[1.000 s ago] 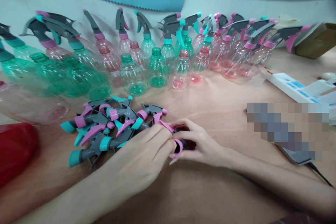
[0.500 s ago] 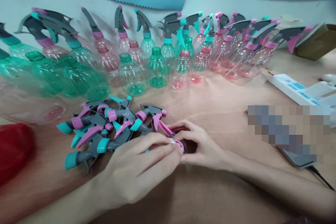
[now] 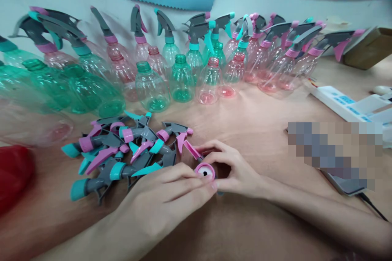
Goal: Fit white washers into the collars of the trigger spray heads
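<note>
A grey and pink trigger sprayer head (image 3: 204, 169) is in my hands, its pink collar facing up toward me with a white disc and a dark centre hole inside. My right hand (image 3: 234, 169) curls around its body, thumb and fingers closed. The fingers of my left hand (image 3: 165, 200) are pressed together at the collar's near rim, covering part of it. Just left of my hands lies a loose pile of grey sprayer heads (image 3: 143, 133) with pink or turquoise collars and triggers.
Open-necked green bottles (image 3: 181, 79) and pink bottles (image 3: 210, 83) stand behind the pile. Bottles fitted with sprayers (image 3: 277, 49) line the wall. A red object (image 3: 15, 175) sits left; a white power strip (image 3: 339, 102) and a partly blurred-out device (image 3: 346, 179) with a cable lie right.
The collar's opening has come into clear view, its white disc and hole showing. My left fingers have shifted slightly down from over it. The right hand has barely moved.
</note>
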`<move>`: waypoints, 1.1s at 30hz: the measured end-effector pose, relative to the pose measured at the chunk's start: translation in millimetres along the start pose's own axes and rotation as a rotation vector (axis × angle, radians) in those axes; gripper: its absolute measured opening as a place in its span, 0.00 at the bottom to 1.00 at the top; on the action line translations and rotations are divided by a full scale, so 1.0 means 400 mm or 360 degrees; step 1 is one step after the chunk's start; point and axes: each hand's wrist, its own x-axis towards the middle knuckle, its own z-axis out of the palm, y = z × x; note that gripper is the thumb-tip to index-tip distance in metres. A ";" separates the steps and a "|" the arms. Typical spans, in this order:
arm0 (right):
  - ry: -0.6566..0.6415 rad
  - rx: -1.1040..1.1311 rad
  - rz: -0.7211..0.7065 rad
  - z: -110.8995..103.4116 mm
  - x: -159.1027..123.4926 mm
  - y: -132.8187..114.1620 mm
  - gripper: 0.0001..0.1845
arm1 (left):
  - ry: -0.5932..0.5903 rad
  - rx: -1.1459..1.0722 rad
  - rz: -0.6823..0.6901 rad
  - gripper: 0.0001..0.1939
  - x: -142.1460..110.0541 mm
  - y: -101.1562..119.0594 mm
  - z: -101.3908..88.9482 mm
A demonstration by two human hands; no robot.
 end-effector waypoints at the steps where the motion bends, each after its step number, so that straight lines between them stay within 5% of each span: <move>1: -0.0003 -0.0011 0.0013 0.000 0.000 -0.002 0.13 | -0.0007 -0.0104 -0.0061 0.13 0.003 0.002 0.000; 8: -0.0002 -0.0033 0.0019 0.002 0.002 -0.006 0.17 | 0.0143 -0.0178 -0.0349 0.07 0.015 0.010 0.003; 17: -0.0055 -0.0138 -0.0116 0.010 -0.003 0.001 0.18 | -0.0039 -0.0076 -0.0729 0.04 0.009 0.010 0.012; 26: -0.0064 -0.0311 -0.0157 0.013 -0.010 -0.011 0.16 | -0.0261 0.0191 -0.0346 0.15 -0.029 0.025 0.030; 33: -0.0142 -0.0533 -0.0297 0.016 -0.011 -0.022 0.19 | -0.0320 0.0226 -0.0302 0.22 -0.001 0.020 0.027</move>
